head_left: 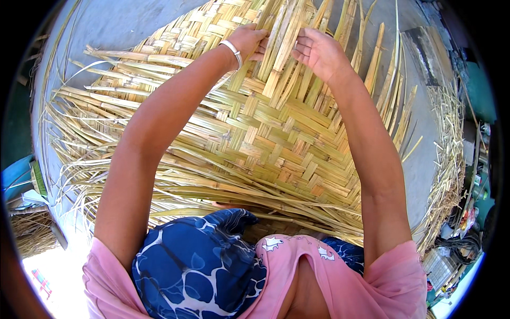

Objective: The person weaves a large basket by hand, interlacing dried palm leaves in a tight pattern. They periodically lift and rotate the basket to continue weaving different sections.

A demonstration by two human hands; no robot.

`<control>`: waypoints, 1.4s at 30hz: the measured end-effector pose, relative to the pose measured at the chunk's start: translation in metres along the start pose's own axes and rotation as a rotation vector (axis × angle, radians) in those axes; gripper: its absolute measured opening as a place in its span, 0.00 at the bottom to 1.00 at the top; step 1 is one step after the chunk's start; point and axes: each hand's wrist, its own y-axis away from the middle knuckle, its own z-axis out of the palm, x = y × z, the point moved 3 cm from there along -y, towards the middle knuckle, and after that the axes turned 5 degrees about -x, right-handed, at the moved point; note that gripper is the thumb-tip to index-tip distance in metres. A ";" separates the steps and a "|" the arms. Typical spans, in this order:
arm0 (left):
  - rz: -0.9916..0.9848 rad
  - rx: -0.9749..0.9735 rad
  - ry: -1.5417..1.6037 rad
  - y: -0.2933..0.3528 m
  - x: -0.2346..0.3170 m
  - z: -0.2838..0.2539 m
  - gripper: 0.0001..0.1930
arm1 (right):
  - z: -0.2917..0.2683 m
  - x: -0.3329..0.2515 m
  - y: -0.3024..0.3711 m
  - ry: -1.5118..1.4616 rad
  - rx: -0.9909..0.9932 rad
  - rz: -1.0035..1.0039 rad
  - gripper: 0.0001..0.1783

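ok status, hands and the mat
Left hand and right hand both gripping loose strips at mat far edge. Nothing in the way.

Place: outdoor mat-weaving work yard.
Floor: bare grey concrete floor [117,24] in sunlight.
Signs: large woven reed mat [265,138] spread out; loose reed scraps [446,159] piled alongside.

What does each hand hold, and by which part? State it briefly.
Both hands grip loose bamboo strips at the far edge of the woven bamboo mat: the left hand and the right hand pinch them partway along their free lengths, just beyond the woven part.
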 end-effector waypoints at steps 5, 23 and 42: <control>0.040 -0.019 -0.060 0.001 0.006 0.012 0.14 | 0.014 -0.003 -0.009 0.277 0.098 -0.056 0.13; -0.216 -0.375 -0.922 -0.004 0.051 0.014 0.13 | -0.044 0.025 0.059 -0.774 0.294 -0.301 0.11; -0.317 -0.329 -1.204 0.017 0.039 0.002 0.11 | -0.051 0.048 0.078 -0.649 0.455 -0.198 0.10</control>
